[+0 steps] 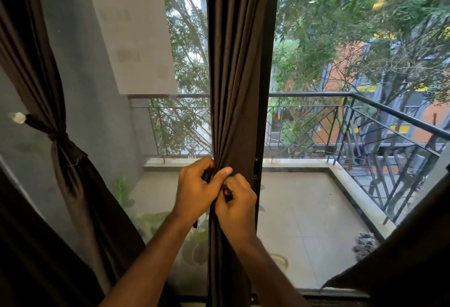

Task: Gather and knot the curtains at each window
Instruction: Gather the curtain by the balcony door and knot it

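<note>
Both hands — left hand (pixel 197 188), right hand (pixel 237 199) — pinch the pleated brown curtain (pixel 233 87).

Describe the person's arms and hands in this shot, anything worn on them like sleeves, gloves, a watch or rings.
Both forearms are bare as far as the frame shows, with no sleeves or cuffs in view. The left hand and right hand wear no gloves, and no watch or bracelet shows at either wrist. No rings are visible on the fingers that show. Fingernails look short and unpainted.
</note>
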`<state>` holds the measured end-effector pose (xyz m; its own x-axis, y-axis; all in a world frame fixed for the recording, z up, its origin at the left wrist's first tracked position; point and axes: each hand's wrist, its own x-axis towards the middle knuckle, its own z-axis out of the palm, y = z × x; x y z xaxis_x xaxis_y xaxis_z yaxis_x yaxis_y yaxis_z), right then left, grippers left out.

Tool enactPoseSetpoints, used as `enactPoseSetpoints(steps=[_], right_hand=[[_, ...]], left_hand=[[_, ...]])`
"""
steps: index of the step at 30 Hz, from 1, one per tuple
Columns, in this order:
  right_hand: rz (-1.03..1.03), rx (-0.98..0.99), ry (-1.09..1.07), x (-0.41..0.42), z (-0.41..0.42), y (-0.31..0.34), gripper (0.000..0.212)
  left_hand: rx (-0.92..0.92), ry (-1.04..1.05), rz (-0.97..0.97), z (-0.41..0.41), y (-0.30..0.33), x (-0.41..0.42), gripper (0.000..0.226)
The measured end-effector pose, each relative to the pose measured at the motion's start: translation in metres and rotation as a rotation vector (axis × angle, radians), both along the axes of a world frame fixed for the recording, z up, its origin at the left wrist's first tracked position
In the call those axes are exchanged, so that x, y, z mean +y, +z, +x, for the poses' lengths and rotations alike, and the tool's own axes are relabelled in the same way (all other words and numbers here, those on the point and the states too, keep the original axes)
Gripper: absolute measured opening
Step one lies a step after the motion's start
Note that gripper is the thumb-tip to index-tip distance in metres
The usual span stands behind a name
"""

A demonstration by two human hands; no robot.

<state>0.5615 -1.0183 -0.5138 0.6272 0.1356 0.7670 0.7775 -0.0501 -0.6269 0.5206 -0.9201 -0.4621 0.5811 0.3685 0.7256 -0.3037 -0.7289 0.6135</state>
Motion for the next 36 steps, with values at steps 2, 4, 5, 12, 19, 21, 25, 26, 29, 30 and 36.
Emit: enactPoseSetpoints(steps=[2,4,5,12,19,21,25,26,29,30,36], right_hand=[[-0.040,-0.012,0.064,-0.003,-0.001,0.000,0.012],[-0.065,-0.039,0.140,-0.011,0.000,-0.002,0.020],[-0.046,-0.040,0.132,-0.017,0.002,-0.003,0.022],[0.164,0.508,0.048,-0.032,0.042,-0.005,0.052],[0.226,0.361,-0.181,-0.031,0.025,-0.006,0.020],[0.095,0.137,-0.175,-0.025,0.003,-0.011,0.009],[-0.110,-0.014,-0.199,-0.013,-0.010,-0.017,0.036],[-0.114,-0.040,-0.219,-0.011,-0.009,-0.014,0.036],[-0.177,-0.119,-0.205,-0.003,-0.007,-0.010,0.038],[-0.190,-0.121,-0.182,-0.001,-0.006,-0.011,0.038],[-0.231,-0.155,-0.167,0.008,-0.005,-0.010,0.033]], left_hand=[[0.001,0.024,0.030,0.002,0.002,0.003,0.044],[0.002,0.034,0.039,0.002,0.001,0.007,0.042],[-0.001,0.030,0.042,0.001,0.000,0.009,0.042],[-0.018,0.013,0.044,-0.008,-0.002,0.019,0.042],[-0.003,0.219,0.122,-0.004,-0.003,0.017,0.041],[0.008,0.309,0.175,-0.002,-0.006,0.015,0.038],[0.019,0.364,0.210,0.000,-0.009,0.005,0.031],[0.014,0.356,0.200,0.000,-0.008,0.003,0.033],[-0.024,0.226,0.099,0.001,-0.006,-0.001,0.038],[-0.037,0.156,0.023,0.001,-0.006,-0.001,0.038],[-0.002,-0.072,-0.166,-0.002,-0.004,0.010,0.038]])
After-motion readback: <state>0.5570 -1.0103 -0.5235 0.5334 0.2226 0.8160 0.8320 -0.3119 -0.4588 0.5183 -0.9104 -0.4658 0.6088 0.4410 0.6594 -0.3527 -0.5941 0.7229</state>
